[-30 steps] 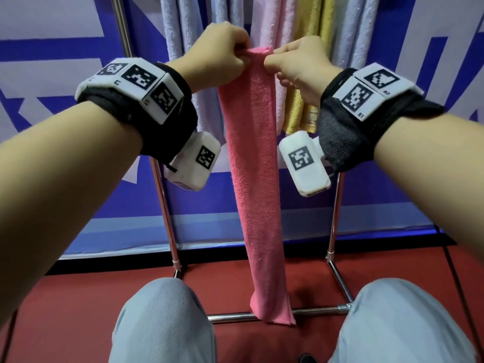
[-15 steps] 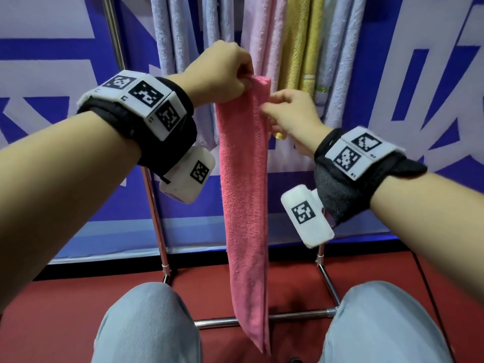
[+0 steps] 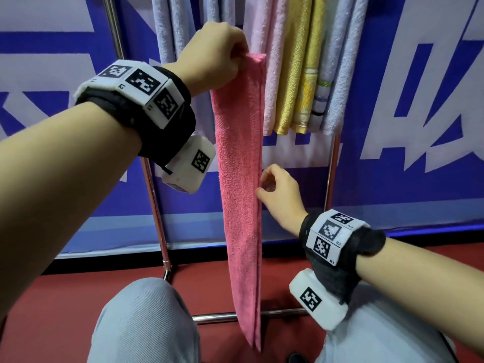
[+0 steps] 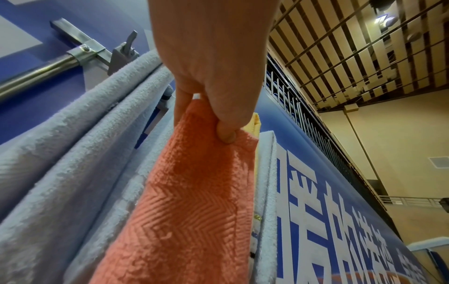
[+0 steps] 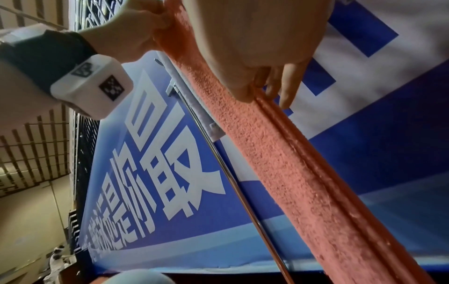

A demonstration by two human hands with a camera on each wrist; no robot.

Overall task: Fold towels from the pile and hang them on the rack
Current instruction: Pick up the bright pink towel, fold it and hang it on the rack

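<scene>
Hanging straight down as one long, narrow strip: pink towel (image 3: 239, 179), folded lengthwise, terry-looped, with a zigzag woven band near its top end and layered edges running down its right side. Reaching from chest height down past the knees, lower tip in front of the rack (image 3: 154, 195) base bar, clear of the red floor (image 3: 52, 305).

Pinching the top left corner between curled fingers and thumb: left hand (image 3: 214, 52), raised in front of the hung towels (image 3: 296, 74); thumb tip pressed into the fabric in the left wrist view (image 4: 226, 132). Sitting about halfway down the strip, at its right edge: right hand (image 3: 279, 195), thumb and fingertips closed on the layered edges, seen plainly in the right wrist view (image 5: 255, 82).

Draped side by side on the rack behind: pale blue, light pink, yellow and white towels, just behind the pink one and not touching it as far as can be told.

Printed on the blue-and-white banner (image 3: 419, 127): large white Chinese characters, only partly in view and not readable with certainty. Showing black-and-white square codes: white wrist blocks (image 3: 138, 85), small lettering there too tiny to read.
</scene>
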